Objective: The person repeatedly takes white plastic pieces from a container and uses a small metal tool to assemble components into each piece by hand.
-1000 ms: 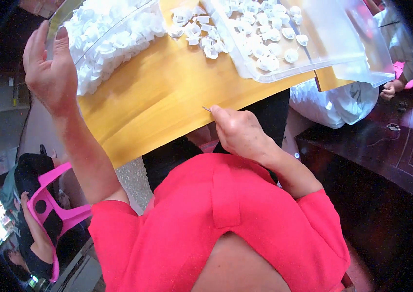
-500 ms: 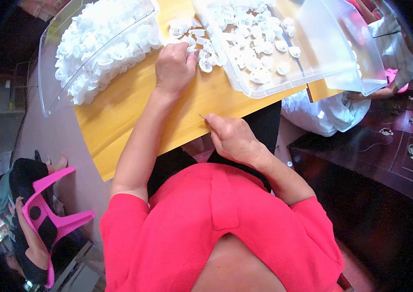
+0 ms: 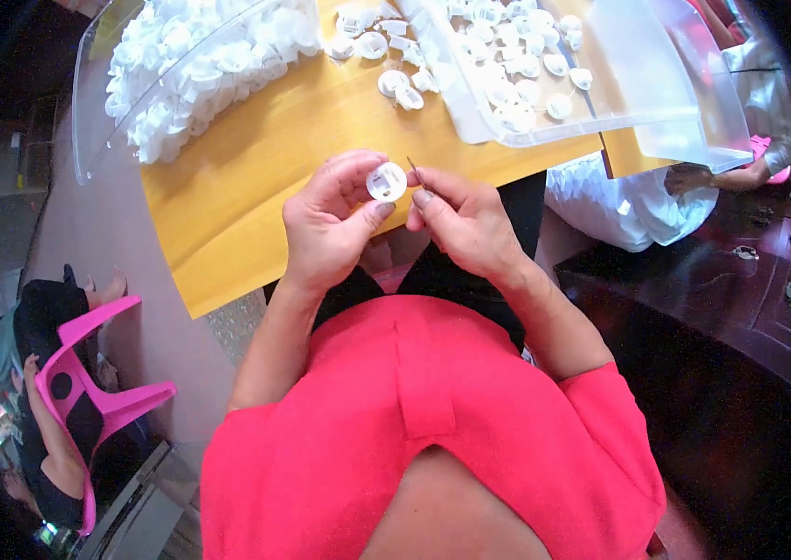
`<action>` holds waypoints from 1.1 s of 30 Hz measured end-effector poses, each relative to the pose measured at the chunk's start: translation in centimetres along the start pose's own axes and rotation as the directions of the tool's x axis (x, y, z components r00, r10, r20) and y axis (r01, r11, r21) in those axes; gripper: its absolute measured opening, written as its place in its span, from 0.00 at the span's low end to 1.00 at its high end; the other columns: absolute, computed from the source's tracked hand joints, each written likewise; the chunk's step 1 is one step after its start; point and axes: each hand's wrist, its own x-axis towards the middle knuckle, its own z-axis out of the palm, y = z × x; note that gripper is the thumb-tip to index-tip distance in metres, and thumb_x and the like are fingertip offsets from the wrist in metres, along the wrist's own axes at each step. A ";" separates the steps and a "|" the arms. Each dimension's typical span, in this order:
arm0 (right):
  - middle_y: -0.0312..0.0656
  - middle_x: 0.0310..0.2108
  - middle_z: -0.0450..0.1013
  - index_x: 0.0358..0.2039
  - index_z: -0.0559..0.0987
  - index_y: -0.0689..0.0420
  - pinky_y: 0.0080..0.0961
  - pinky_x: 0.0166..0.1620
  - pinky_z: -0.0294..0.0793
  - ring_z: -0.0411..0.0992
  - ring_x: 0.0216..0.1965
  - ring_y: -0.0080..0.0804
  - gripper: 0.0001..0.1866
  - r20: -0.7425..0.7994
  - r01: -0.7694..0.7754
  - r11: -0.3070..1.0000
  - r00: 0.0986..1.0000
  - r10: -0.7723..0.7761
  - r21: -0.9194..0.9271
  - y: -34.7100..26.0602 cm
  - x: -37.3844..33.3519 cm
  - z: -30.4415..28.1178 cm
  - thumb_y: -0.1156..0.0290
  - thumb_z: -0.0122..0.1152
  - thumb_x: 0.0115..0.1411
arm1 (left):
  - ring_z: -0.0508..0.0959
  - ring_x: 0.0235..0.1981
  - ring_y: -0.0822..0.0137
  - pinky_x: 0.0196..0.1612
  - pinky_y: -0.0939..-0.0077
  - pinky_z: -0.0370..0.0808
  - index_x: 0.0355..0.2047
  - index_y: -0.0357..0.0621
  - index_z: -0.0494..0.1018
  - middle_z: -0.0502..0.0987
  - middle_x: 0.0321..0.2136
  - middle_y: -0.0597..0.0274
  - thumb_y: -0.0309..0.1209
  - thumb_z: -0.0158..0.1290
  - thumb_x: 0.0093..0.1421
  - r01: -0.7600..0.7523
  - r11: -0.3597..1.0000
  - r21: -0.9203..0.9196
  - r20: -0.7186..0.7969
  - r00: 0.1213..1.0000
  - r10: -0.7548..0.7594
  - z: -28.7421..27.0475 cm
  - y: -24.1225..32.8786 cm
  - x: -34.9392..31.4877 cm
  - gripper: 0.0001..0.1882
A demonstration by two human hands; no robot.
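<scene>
Between the thumb and fingers of my left hand (image 3: 326, 224) is a round white plastic part (image 3: 386, 182), its face with a square recess turned up. My right hand (image 3: 470, 222) pinches a thin, dark pointed tool (image 3: 414, 172), whose tip stands just right of the part. Both hands are close together above the near edge of the yellow table (image 3: 246, 187). Farther off, several loose white plastic pieces (image 3: 398, 89) lie on the table between two clear tubs.
At the left a clear plastic tub (image 3: 84, 154) is heaped with white parts. The right-hand clear tub (image 3: 545, 138) holds scattered ones. A white sack (image 3: 619, 201) and another person's hand (image 3: 689, 177) are beyond the table's right end. A pink chair (image 3: 69, 364) with a seated person is at lower left.
My left hand has come back from the loose pieces toward me with a round white part in its fingers. My right hand has moved up and slightly right, bringing the thin tool beside it.
</scene>
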 end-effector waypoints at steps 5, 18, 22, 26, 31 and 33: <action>0.33 0.20 0.70 0.32 0.75 0.60 0.19 0.29 0.68 0.68 0.24 0.18 0.08 0.021 0.036 0.999 0.999 -0.035 -0.025 0.0 -0.1 0.1 0.74 0.47 0.59 | 0.74 0.45 0.67 0.49 0.74 0.72 0.45 0.32 0.69 0.69 0.44 0.57 0.08 0.52 0.49 0.090 0.994 -0.066 0.032 0.996 -0.088 1.0 0.1 -1.5 0.21; 0.36 0.22 0.73 0.33 0.76 0.61 0.19 0.28 0.68 0.69 0.24 0.19 0.09 -0.002 0.144 0.989 0.989 -0.145 -0.038 0.6 0.2 0.0 0.76 0.47 0.56 | 0.75 0.29 0.73 0.35 0.82 0.73 0.44 0.32 0.71 0.77 0.34 0.58 0.24 0.53 0.58 0.297 0.913 -0.278 0.004 0.951 -0.308 0.3 -0.9 -2.0 0.13; 0.43 0.24 0.74 0.40 0.76 0.63 0.27 0.29 0.71 0.73 0.24 0.29 0.13 -0.042 0.259 0.965 0.965 -0.261 -0.030 1.7 0.2 0.8 0.80 0.48 0.54 | 0.76 0.29 0.69 0.33 0.81 0.74 0.44 0.31 0.71 0.77 0.35 0.53 0.22 0.53 0.58 0.238 0.875 -0.422 -0.051 0.957 -0.284 -0.2 -0.6 -2.1 0.14; 0.40 0.24 0.73 0.48 0.73 0.64 0.19 0.29 0.72 0.72 0.24 0.23 0.17 0.087 0.444 0.845 0.894 -0.439 -0.298 1.9 -0.1 0.4 0.83 0.49 0.56 | 0.78 0.35 0.60 0.35 0.75 0.76 0.46 0.30 0.69 0.76 0.36 0.48 0.20 0.51 0.58 0.208 0.859 -0.467 -0.109 0.951 -0.290 -1.0 0.5 -2.5 0.15; 0.53 0.23 0.71 0.48 0.70 0.64 0.36 0.27 0.73 0.73 0.24 0.49 0.20 0.239 0.566 0.710 0.823 -0.515 -0.418 1.9 -0.6 1.2 0.81 0.52 0.52 | 0.78 0.35 0.61 0.36 0.74 0.76 0.47 0.29 0.69 0.76 0.37 0.48 0.20 0.49 0.58 0.140 0.865 -0.482 -0.110 0.970 -0.218 -1.4 0.3 -3.8 0.15; 0.52 0.23 0.71 0.48 0.69 0.64 0.36 0.27 0.72 0.73 0.24 0.48 0.21 0.255 0.584 0.691 0.810 -0.528 -0.425 2.1 -0.7 1.6 0.81 0.52 0.52 | 0.78 0.35 0.61 0.36 0.74 0.76 0.47 0.29 0.69 0.76 0.37 0.47 0.20 0.49 0.59 0.122 0.854 -0.505 -0.115 0.972 -0.207 -1.3 0.3 -4.1 0.15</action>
